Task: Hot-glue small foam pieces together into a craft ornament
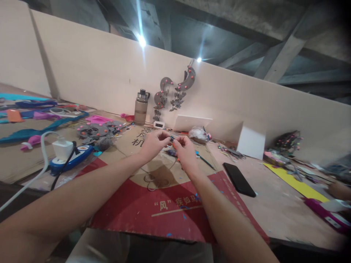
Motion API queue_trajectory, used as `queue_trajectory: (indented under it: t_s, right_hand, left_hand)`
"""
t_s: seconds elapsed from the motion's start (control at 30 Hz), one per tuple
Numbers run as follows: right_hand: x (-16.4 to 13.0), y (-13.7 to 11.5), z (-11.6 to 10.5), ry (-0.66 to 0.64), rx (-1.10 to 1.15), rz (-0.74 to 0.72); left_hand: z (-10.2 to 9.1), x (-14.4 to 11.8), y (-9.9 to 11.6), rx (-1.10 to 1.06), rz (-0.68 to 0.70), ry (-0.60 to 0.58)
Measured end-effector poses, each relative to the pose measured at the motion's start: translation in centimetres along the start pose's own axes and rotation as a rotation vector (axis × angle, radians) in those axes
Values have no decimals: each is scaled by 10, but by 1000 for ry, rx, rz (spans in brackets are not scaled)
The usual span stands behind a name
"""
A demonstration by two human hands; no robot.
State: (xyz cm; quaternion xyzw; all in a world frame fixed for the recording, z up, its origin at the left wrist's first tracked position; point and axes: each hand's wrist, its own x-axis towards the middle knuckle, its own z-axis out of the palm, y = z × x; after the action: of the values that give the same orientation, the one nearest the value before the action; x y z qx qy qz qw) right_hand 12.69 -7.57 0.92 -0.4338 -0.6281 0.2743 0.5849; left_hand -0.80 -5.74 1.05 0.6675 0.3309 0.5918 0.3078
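Note:
My left hand (155, 144) and my right hand (186, 150) meet over a cardboard sheet (131, 153), both closed in a pinch. Between their fingertips is a small dark piece (172, 138), too small and blurred to name. Just below the fingers lies a little dark bluish bundle (172, 152), partly hidden by my right hand. Nearer me on the cardboard is a thin grey looped thing (156, 182), perhaps cord or scissor handles. A dark green pencil-like stick (206, 161) rests to the right of my right hand.
A water bottle (140, 109) stands by the back panel, where grey crescent ornaments (187, 79) hang. A blue power strip (71, 160) with a white plug sits left. On the right are a black phone (239, 179), a yellow strip (294, 180) and another person's hand (340, 190).

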Motion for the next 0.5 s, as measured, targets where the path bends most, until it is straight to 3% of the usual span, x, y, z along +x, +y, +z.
queue_trajectory:
  t_s: [0.2,0.5]
  right_hand:
    - [0,-4,-3,52,-176,-148]
    - [4,0,-9,77,-228,-172]
  left_hand:
    - [0,1,1,-86,-48,-53]
    - [1,1,-2,-87,-62,-112]
